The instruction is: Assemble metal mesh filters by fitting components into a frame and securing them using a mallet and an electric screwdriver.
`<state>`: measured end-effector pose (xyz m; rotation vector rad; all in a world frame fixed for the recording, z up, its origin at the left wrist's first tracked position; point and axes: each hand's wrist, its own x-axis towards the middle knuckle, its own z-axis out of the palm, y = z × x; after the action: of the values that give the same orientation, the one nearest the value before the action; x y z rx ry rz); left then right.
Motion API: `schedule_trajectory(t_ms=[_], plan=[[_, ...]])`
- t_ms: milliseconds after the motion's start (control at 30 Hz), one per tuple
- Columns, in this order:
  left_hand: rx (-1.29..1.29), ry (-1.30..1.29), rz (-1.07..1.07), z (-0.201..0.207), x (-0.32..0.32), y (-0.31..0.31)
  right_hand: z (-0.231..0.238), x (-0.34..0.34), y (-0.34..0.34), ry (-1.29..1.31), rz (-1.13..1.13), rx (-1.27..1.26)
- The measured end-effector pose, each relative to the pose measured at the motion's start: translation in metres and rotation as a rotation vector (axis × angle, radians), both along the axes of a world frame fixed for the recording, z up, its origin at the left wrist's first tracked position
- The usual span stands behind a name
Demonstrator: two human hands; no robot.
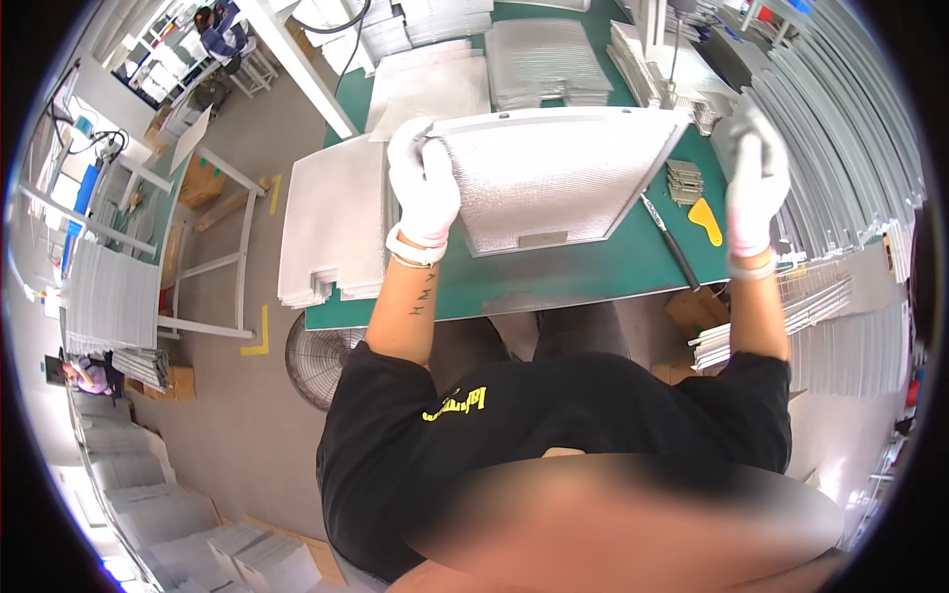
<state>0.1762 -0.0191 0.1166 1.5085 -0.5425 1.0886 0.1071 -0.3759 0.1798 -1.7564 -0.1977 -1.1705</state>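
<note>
A silver mesh panel in a thin metal frame [554,183] is tilted up over the green table, its lower edge close to the tabletop. My left hand [425,188], in a white glove, is closed on the panel's upper left corner. My right hand [756,183], also gloved, is raised beyond the panel's right corner, apart from it. Its fingers are smeared by motion, and I see nothing held there. Near it on the table lie a yellow scraper [705,222], a small stack of grey metal pieces [684,183] and a black-handled tool [677,255].
Stacked mesh sheets [336,212] lie left on the green table [435,296], with more stacks [546,59] at the back. Long metal strips [840,128] line the right side. A floor fan [321,361] stands below the table's left corner. A white-framed bench [208,262] is further left.
</note>
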Motion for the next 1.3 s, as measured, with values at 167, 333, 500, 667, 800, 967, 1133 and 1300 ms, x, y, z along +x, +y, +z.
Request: schedule_trajectory(t_ms=[167, 333, 500, 667, 800, 967, 1133, 1300], plan=[[0.191, 0.164, 0.124, 0.015, 0.003, 0.022, -0.164, -0.057, -0.043, 0.94, -0.228, -0.957], [0.684, -0.063, -0.297, 0.129, -0.023, -0.001, -0.211, -0.073, -0.052, 0.986, -0.26, -0.839], [1.543, -0.365, -0.245, 0.095, -0.016, -0.099, -0.183, -0.073, -0.036, 1.087, 0.318, 0.282], [1.47, -0.365, -0.085, 0.067, -0.015, -0.114, -0.17, -0.105, -0.009, 0.883, 0.66, 0.528], [1.244, -0.133, 0.081, 0.046, -0.012, -0.121, -0.169, -0.106, 0.012, 0.698, 0.612, 0.64], [1.057, -0.13, 0.188, 0.028, -0.021, -0.128, -0.166, -0.096, 0.057, 0.346, 0.377, 0.798], [0.976, -0.043, 0.208, 0.025, -0.027, -0.132, -0.161, -0.1, 0.112, 0.448, 0.62, 0.813], [1.003, -0.07, 0.301, 0.023, -0.029, -0.131, -0.162, -0.091, 0.121, 0.224, 0.443, 0.901]])
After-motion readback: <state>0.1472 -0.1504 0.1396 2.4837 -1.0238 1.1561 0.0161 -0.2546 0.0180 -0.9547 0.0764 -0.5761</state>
